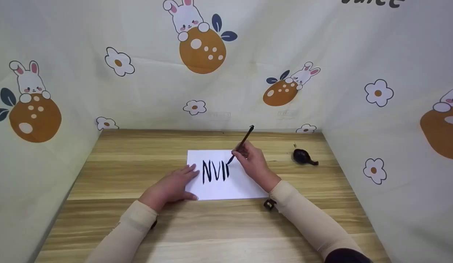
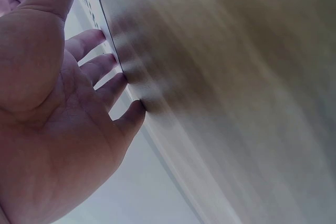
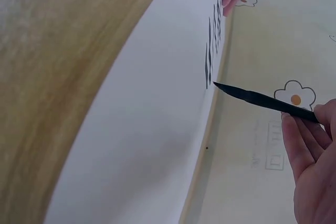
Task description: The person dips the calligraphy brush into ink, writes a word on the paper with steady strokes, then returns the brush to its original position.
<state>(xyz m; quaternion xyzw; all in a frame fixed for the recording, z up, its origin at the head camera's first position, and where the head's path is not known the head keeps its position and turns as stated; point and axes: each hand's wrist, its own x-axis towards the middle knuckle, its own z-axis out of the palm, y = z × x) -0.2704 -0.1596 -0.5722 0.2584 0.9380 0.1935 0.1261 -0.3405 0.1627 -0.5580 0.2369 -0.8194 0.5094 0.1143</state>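
A white sheet of paper [image 1: 244,188] lies on the wooden table, bearing bold black strokes [image 1: 208,171] that read like "NVI" plus a further upright stroke. My right hand [image 1: 255,164] pinches a slim black brush [image 1: 244,140] between thumb and fingers, its upper end leaning away to the right. In the right wrist view the pointed brush tip [image 3: 218,84] is right by the last strokes. On the sheet's left edge rests my left hand [image 1: 171,185], fingers spread, thumb at the lower left corner. The left wrist view shows its fingertips [image 2: 137,107] down at the paper and table.
A small black dish with a short handle [image 1: 302,156] sits on the table to the right of the paper. Pale cloth walls [image 1: 149,95] printed with rabbits, oranges and flowers enclose the table [image 1: 120,164] at the back and both sides.
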